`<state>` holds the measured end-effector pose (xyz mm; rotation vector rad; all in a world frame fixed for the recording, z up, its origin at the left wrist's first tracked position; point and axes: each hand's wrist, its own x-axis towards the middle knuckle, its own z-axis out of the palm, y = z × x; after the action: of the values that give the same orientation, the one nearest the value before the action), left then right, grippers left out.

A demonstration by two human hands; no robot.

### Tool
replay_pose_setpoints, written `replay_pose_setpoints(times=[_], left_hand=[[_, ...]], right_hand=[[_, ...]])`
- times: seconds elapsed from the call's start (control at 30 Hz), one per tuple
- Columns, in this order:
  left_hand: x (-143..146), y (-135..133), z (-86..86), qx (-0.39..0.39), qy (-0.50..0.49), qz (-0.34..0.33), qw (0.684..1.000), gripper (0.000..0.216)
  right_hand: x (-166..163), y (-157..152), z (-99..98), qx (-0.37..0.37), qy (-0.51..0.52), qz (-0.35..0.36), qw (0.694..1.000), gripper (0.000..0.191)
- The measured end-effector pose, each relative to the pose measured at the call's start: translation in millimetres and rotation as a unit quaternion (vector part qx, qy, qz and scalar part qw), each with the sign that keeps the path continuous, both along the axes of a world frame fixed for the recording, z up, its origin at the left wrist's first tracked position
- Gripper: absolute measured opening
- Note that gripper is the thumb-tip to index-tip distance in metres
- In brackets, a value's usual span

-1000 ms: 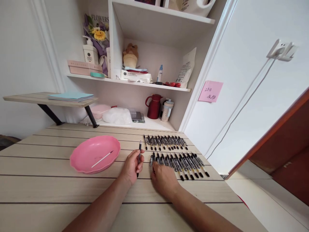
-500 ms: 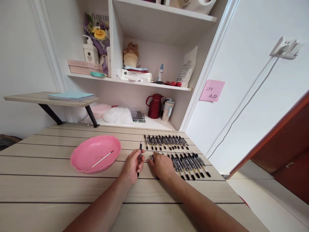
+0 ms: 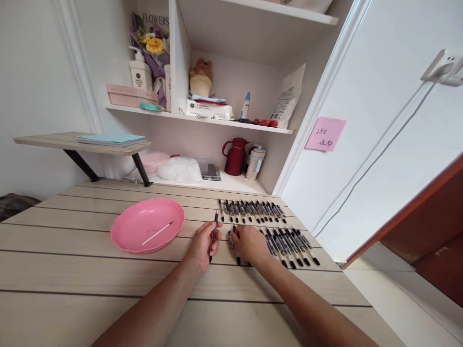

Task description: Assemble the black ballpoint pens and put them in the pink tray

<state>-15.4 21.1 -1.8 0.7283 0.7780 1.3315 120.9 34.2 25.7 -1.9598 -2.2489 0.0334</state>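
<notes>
On the table (image 3: 72, 274), a dish (image 3: 125, 226) lies left of centre with a thin stick (image 3: 157, 233) in it. Two rows of pens lie to its right, the far row (image 3: 251, 210) behind the near row (image 3: 289, 241). The left hand (image 3: 202, 243), holding a pen (image 3: 214, 229), sits between the dish and the rows. The right hand (image 3: 249, 245) covers the near row's left end.

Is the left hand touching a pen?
Touching. The head view shows the left hand closed around a pen, whose tip sticks out above it.
</notes>
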Motion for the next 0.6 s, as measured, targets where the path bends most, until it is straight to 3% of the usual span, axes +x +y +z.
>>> replay_pose_setpoints(times=[0.2, 0.6], left_hand=[[-0.2, 0.8, -0.8, 0.001, 0.005, -0.007, 1.000, 0.024], [0.8, 2.3, -2.0, 0.000, 0.029, -0.019, 0.999, 0.026]], right_hand=[[6.3, 13.1, 13.3, 0.003, 0.037, -0.020, 0.999, 0.028], [-3.1, 22.5, -1.0, -0.041, -0.014, 0.007, 0.999, 0.022]])
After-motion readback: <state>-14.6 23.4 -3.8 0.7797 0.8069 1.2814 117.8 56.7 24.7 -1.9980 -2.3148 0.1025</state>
